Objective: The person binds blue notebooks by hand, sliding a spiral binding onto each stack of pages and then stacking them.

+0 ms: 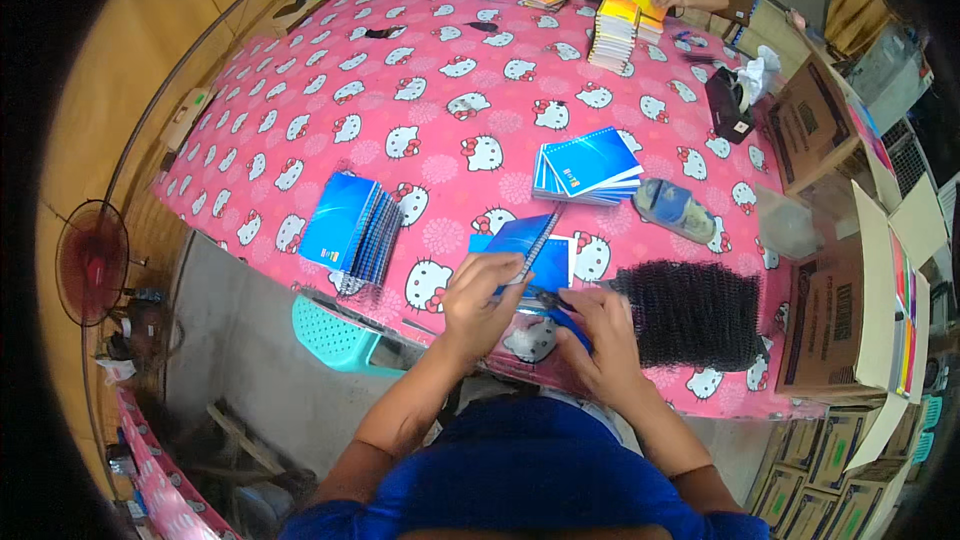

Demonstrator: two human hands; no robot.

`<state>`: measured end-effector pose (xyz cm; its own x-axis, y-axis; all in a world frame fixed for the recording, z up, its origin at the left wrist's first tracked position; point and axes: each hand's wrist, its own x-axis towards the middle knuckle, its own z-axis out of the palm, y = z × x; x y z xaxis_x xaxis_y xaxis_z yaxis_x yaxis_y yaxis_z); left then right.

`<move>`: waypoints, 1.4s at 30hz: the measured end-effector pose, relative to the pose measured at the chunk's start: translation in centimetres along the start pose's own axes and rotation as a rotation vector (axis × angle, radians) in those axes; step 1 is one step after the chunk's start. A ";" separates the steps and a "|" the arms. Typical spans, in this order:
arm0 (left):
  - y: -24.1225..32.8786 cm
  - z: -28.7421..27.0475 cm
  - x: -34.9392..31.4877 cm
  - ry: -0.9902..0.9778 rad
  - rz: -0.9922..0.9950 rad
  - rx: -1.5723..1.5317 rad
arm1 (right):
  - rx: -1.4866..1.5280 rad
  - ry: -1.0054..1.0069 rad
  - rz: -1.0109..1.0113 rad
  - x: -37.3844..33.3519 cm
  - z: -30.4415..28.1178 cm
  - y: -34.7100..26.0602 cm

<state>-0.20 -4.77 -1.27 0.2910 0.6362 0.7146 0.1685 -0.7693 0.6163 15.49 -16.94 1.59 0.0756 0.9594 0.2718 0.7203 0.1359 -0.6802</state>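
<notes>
My left hand (478, 302) is closed on a blue-covered spiral notebook (520, 236), tilted up above the table with its coil edge toward my right hand. My right hand (607, 342) grips pliers (571, 324) with blue handles. Their dark jaws are at the near end of the coil; whether they pinch the wire is too small to tell. Under the held notebook lie more blue covers and pages (560, 262). Close to my right hand is a heap of black coils (697, 316). Farther off sits a fanned stack of loose blue covers and sheets (585, 168).
A stack of coil-bound blue notebooks (345, 223) lies at left on the pink patterned tablecloth (440, 190). Beside the loose sheets rests a clear-and-blue oblong thing (675, 210). Cardboard boxes (822, 315) line the right edge. Across the table a person handles yellow notebooks (614, 32).
</notes>
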 end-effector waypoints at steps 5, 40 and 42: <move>0.4 0.4 0.5 0.034 -0.011 -0.029 | 0.072 0.057 0.004 1.5 0.2 -0.6; -6.7 -9.5 10.1 -0.516 -0.147 0.443 | -0.745 0.370 0.686 -4.7 -9.5 15.1; -4.6 -4.6 9.1 -0.546 -0.105 0.187 | -0.842 0.326 0.728 -3.3 -9.4 12.4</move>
<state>-2.61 4.82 3.95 0.6989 0.6248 0.3481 0.3713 -0.7329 0.5701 30.67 -20.71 -1.37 0.7467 0.6173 0.2480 0.6550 -0.7472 -0.1122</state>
